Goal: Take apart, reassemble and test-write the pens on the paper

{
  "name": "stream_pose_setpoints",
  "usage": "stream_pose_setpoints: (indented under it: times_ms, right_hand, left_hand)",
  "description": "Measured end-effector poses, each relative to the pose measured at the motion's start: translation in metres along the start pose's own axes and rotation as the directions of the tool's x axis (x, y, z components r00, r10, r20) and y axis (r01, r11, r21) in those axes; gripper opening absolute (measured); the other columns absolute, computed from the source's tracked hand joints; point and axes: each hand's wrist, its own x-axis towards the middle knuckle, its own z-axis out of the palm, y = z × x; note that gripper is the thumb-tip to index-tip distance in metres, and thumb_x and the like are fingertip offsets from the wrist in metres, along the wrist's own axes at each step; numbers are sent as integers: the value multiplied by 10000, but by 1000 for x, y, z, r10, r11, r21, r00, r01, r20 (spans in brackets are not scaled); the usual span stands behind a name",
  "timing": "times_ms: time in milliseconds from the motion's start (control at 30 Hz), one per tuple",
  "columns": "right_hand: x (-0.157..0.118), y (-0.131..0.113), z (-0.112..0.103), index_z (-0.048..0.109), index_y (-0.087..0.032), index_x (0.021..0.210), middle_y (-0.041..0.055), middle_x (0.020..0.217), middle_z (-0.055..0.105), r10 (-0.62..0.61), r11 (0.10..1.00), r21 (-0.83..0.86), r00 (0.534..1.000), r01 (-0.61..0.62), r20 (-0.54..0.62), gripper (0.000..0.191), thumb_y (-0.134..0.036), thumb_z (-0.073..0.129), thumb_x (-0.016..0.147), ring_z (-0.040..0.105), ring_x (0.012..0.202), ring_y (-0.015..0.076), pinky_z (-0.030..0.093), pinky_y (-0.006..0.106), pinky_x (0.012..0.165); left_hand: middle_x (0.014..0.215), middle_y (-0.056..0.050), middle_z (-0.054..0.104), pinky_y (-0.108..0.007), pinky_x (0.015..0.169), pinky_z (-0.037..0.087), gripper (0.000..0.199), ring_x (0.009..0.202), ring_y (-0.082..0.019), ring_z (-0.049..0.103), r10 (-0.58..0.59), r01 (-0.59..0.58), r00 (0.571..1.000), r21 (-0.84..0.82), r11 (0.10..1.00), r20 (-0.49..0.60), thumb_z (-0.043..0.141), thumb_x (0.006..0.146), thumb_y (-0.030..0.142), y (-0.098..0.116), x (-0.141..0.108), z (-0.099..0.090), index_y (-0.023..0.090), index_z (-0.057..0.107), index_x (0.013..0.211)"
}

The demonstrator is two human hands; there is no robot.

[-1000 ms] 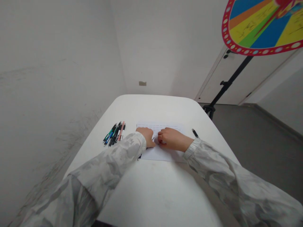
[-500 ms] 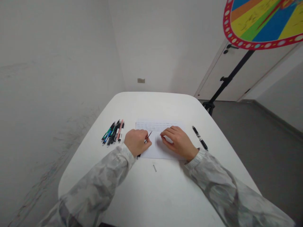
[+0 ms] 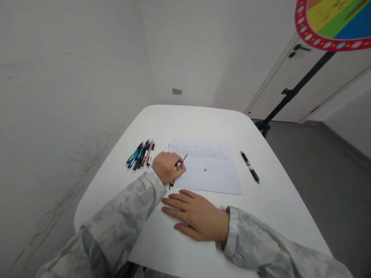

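Dark rod (image 3: 184,157) apparently between left fingertips (image 3: 182,169)

Modest, even light of a cool, greyish tone is spread over the scene; its source cannot be placed. The white table (image 3: 197,123) is rendered brightest, while the left wall (image 3: 72,77) beside it is dulled to grey and the floor (image 3: 295,150) to its right is left much darker. A faint, soft-edged shade is cast on the back wall (image 3: 197,50) beyond the table. The colourful wheel (image 3: 333,25), above and right of the table, is stretched and cropped. On the table, the writing on the sheet of paper (image 3: 208,179) is softened beyond reading.
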Motion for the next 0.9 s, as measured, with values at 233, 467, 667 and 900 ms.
stream_pose_setpoints:
  times_ms: [233, 467, 667, 900]
  right_hand:
    - [16, -14, 4, 543, -131, 1500, 167, 1565, 594, -68, 998, 7, 997, 68, -20, 497, -372, 538, 1065, 549, 1394, 292, 425, 459, 1157]
    - [33, -19, 15, 505, -136, 1535, 153, 1543, 610, -174, 984, 34, 985, 174, 4, 519, -379, 512, 1076, 517, 1422, 272, 408, 444, 1154]
    - [43, -21, 17, 508, -148, 1538, 132, 1573, 585, -196, 980, -5, 980, 197, 9, 522, -400, 515, 1081, 501, 1420, 269, 388, 435, 1159]
    - [48, -24, 16, 555, -87, 1471, 145, 1524, 624, -226, 972, -70, 974, 226, 17, 487, -363, 524, 1072, 527, 1361, 265, 391, 453, 1166]
  left_hand:
    - [795, -29, 758, -371, 796, 477, 77, 744, -193, 689, -27, 24, 997, -44, 999, -69, 647, 909, 242, -2, 1, 3, 208, 674, 845]
    - [788, -28, 757, -363, 797, 488, 58, 733, -191, 689, -26, 22, 998, -62, 998, -57, 651, 892, 233, -5, 1, 2, 215, 677, 843]
    - [769, -27, 746, -360, 794, 487, 59, 741, -196, 694, -36, 34, 998, -48, 998, -48, 644, 886, 236, -6, 2, 0, 216, 670, 837]
    - [776, -24, 747, -359, 785, 479, 54, 733, -193, 692, -17, 14, 998, -53, 999, -63, 643, 885, 228, -6, 1, 1, 211, 669, 841]
